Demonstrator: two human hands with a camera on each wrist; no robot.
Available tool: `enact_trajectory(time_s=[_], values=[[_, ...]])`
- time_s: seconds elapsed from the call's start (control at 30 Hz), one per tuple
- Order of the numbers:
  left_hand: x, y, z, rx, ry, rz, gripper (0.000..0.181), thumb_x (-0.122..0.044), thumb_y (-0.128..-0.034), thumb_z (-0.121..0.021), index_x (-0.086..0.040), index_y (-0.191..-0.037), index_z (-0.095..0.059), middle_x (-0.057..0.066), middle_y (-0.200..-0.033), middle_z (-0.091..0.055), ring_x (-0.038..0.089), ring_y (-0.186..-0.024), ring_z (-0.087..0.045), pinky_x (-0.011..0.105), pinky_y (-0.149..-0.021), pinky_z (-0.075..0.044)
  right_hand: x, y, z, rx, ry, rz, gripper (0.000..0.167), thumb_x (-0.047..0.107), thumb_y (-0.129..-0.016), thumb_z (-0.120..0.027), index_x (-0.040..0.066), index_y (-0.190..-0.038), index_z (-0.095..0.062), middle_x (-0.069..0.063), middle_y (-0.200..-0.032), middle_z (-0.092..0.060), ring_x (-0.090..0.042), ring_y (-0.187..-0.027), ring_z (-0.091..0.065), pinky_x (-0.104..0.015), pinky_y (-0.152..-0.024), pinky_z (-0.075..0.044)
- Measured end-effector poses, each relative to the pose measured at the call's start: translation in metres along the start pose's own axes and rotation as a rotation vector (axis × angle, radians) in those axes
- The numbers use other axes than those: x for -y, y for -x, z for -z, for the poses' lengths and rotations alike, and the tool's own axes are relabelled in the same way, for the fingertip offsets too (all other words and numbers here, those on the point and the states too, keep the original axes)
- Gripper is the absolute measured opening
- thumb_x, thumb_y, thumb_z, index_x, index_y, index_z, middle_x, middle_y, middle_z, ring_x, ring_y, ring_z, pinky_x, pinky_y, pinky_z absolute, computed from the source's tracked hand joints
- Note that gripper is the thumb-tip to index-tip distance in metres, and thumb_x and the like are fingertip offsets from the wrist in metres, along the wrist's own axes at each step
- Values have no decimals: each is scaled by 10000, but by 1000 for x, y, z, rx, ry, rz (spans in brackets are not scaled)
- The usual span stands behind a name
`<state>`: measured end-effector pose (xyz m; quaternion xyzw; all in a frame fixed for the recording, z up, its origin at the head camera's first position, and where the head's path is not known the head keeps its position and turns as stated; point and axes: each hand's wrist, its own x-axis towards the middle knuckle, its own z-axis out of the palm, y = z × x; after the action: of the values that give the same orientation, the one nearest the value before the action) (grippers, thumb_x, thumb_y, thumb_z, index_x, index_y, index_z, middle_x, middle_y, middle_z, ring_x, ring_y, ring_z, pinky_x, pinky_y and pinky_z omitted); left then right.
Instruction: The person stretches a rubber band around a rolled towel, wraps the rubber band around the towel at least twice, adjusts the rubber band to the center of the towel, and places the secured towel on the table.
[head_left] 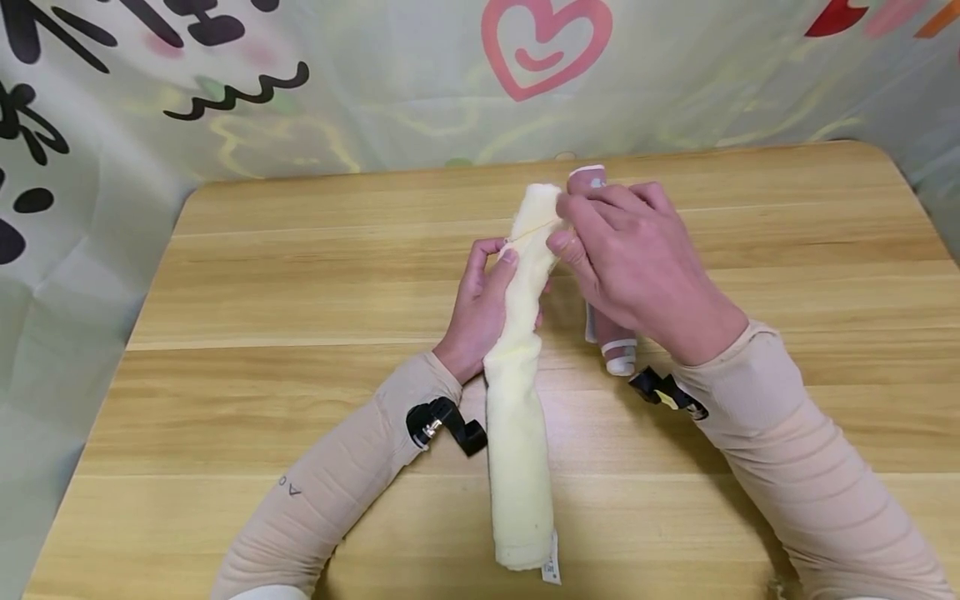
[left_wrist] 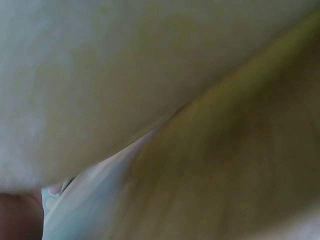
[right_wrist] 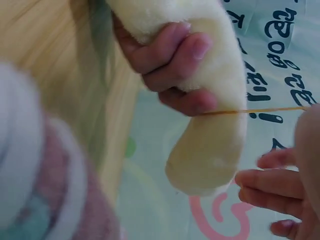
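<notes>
Left grip (head_left: pixel 476 321): fingers curled round the upper half of the yellow roll (head_left: pixel 521 467). Right grip (head_left: pixel 637 258): holds the orange band (head_left: pixel 536 229), stretched taut from the roll's upper end. Yellow roll: centre to lower centre of the frame, white tag (head_left: pixel 552 562) at lower end. Pink roll (head_left: pixel 609 329): right of centre, on desk (head_left: pixel 337 283), partly hidden behind right grip. Cloth (head_left: pixel 390 75): top of frame.
</notes>
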<state>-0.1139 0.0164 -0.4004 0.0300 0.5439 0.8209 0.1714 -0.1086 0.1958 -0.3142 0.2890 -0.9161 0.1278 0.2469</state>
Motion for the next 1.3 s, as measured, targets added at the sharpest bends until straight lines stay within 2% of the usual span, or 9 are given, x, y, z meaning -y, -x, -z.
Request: enact_trajectory(time_s=[0.17, 0.37, 0.5, 0.7, 0.8, 0.97, 1.13, 1.2, 1.3], values=[[1, 0, -1, 8, -9, -16, 58, -295, -1120, -418, -301, -1165, -455, 186, -900, -653, 206, -536, -593, 308, -522, -536, -1, 1, 0, -17, 23, 1, 648, 531, -1113, -227, -16, -1110, -574, -176, -908, -735, -368, -931, -655, -511, -843, -454], [3, 0, -4, 5, -12, -25, 61, -284, -1120, -419, -287, -1175, -445, 186, -896, -665, 192, -523, -606, 314, -517, -540, 7, 1, 1, 14, -203, -31, 676, 562, -1098, -178, 8, -1050, -563, -117, -779, -584, -298, -791, -537, -467, -778, -380], [2, 1, -6, 0, -15, -16, 64, -268, -1109, -437, -278, -1165, -466, 95, -843, -663, 174, -536, -610, 303, -508, -531, 12, 1, 3, 85, -373, -103, 651, 562, -1098, -186, 17, -1089, -542, -78, -844, -544, -206, -754, -469, -386, -763, -330], [0, 3, -7, 53, 10, -4, 165, -169, -1063, -507, -228, -1209, -455, 14, -848, -640, 145, -578, -589, 267, -525, -520, 11, 2, 4, 112, -453, -155, 493, 473, -1119, -285, 29, -1133, -500, -41, -902, -601, -166, -718, -477, -361, -778, -368], [1, 3, -7, 74, 0, -13, 233, -122, -1041, -556, -205, -1230, -448, 32, -868, -649, 164, -581, -621, 275, -521, -538, 11, 3, 3, 127, -464, -156, 461, 455, -1119, -304, 35, -1159, -489, -50, -913, -606, -195, -732, -495, -348, -722, -391], [2, 0, -6, 52, 19, -58, 193, -142, -1054, -536, -233, -1185, -426, 137, -940, -686, 220, -652, -698, 293, -517, -547, 12, 4, 3, 157, -508, -179, 320, 337, -1120, -361, 36, -1176, -457, -92, -1058, -588, -197, -800, -645, -312, -631, -436], [3, 0, -5, 10, 53, -127, 210, -125, -1057, -538, -250, -1161, -406, 128, -953, -712, 210, -676, -733, 312, -499, -547, 14, 0, 3, 138, -562, -351, 275, 318, -1119, -362, 66, -1202, -433, -55, -855, -703, -147, -694, -704, -320, -558, -464], [3, 1, -5, 1, 48, -141, 223, -111, -1049, -552, -252, -1148, -410, 94, -954, -710, 204, -668, -735, 316, -497, -553, 13, -1, 3, 143, -565, -438, 320, 376, -1119, -343, 92, -1234, -434, -58, -792, -715, -159, -695, -709, -343, -611, -471], [2, 2, -5, -2, 34, -147, 244, -104, -1037, -569, -272, -1136, -421, 67, -995, -708, 199, -669, -731, 327, -494, -561, 11, -2, 2, 178, -588, -553, 407, 475, -1104, -331, 132, -1305, -418, -59, -893, -736, -213, -771, -748, -381, -719, -468]])
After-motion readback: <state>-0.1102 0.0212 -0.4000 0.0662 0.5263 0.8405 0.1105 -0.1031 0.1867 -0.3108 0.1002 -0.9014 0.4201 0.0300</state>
